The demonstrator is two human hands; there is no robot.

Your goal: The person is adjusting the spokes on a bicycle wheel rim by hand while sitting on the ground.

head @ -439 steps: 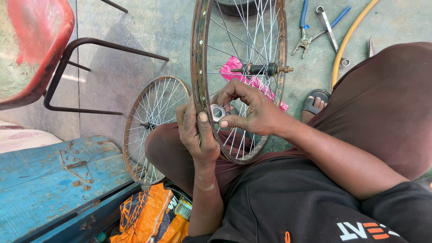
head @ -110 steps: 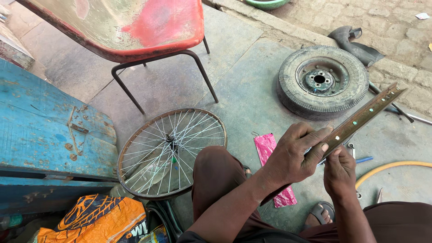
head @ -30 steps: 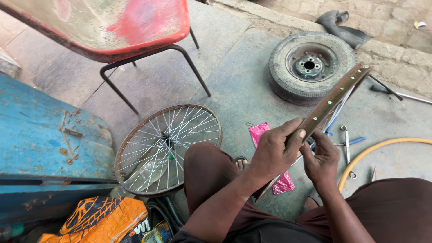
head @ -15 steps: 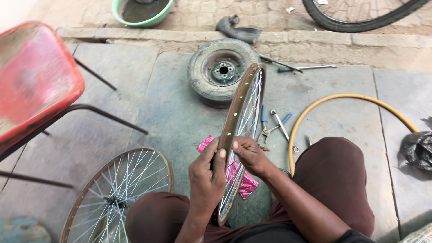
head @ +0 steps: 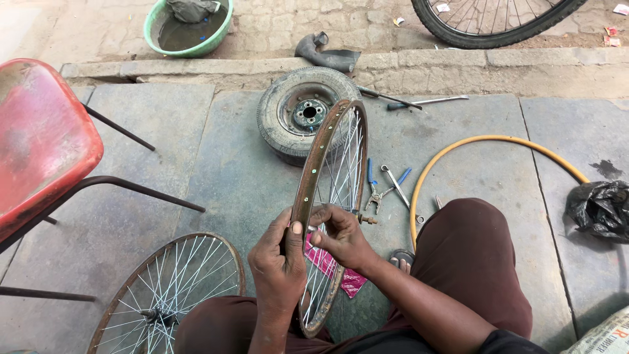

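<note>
Left hand (head: 280, 262) grips the rusty wheel rim (head: 313, 170); right hand (head: 341, 237) pinches its spokes (head: 341, 164). A loosened grip could topple the upright wheel.

The spoked rim (head: 325, 196) stands upright on edge between the person's knees, the left hand (head: 278, 262) clasping its near left side and the right hand (head: 341, 237) just right of it at the spokes. A second wheel (head: 171, 295) lies flat on the floor to the lower left, under the chair (head: 46, 151). Behind the rim lies a small tyre (head: 288, 118); the basin (head: 189, 26) sits farther back left. Pliers (head: 373, 190) lie right of the rim, inside the hose (head: 485, 147) loop
</note>
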